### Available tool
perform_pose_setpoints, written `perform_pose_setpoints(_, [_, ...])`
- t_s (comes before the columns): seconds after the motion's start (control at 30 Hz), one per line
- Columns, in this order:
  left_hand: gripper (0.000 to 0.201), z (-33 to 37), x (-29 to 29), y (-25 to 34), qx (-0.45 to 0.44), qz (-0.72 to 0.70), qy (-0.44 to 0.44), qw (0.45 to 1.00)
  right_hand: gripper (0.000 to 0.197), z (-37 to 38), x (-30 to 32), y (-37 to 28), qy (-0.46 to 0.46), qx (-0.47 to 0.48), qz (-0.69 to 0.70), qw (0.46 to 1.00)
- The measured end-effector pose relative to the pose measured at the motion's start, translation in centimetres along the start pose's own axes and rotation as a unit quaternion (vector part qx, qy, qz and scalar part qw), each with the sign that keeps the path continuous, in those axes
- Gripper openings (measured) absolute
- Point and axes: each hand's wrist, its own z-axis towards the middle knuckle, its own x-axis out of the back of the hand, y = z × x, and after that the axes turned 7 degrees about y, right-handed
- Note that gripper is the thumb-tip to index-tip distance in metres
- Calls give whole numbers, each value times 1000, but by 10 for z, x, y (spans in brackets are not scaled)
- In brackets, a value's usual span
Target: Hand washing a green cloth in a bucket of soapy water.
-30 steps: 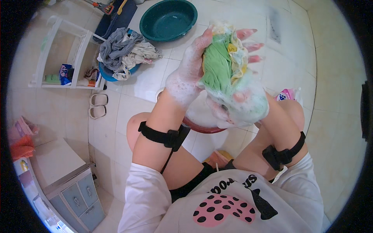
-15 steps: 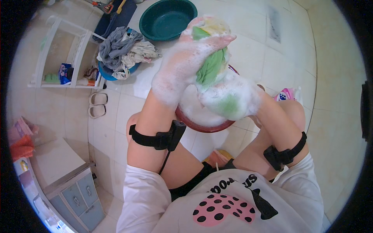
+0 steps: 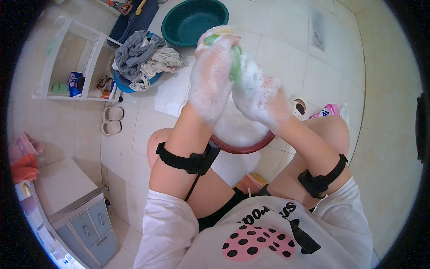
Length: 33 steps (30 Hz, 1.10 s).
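A foam-covered green cloth [image 3: 235,65] is bunched up between my two hands above the basin. My left hand [image 3: 212,67] is closed round its far part, where green and pale yellow fabric shows by the fingers. Against the cloth's near right side, my right hand [image 3: 256,92] is closed too, its fingers mostly buried in white lather. Suds coat both hands past the wrists. Below them a dark red basin [image 3: 242,149] stands on the floor between my legs, filled with foamy water.
Beyond the basin sits a dark green tub [image 3: 195,22]. Grey and cream laundry [image 3: 139,58] heaps over a blue basin to the left, beside a white shelf rack [image 3: 91,62]. Pale slippers [image 3: 112,121] lie on the left floor; a pink packet [image 3: 326,111] lies right.
Both hands have drawn closer together and shifted left with the cloth. Less of the green fabric shows, and a pale shoe has come into sight beside my right wrist.
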Motion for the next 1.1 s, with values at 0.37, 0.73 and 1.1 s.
perform_pose_setpoints(0.37, [33, -8, 11, -27, -139, 73, 0, 988, 56, 7, -12, 21, -10, 65, 65, 996])
perform_pose_setpoints(0.73, [24, 12, 4, -18, 475, -503, 101, 715, 36, 12, -6, 32, -139, -16, 58, 988])
perform_pose_setpoints(1.1, [24, 16, 1, -11, 476, -479, 131, 726, 19, 5, -8, 37, -1, 54, 52, 997])
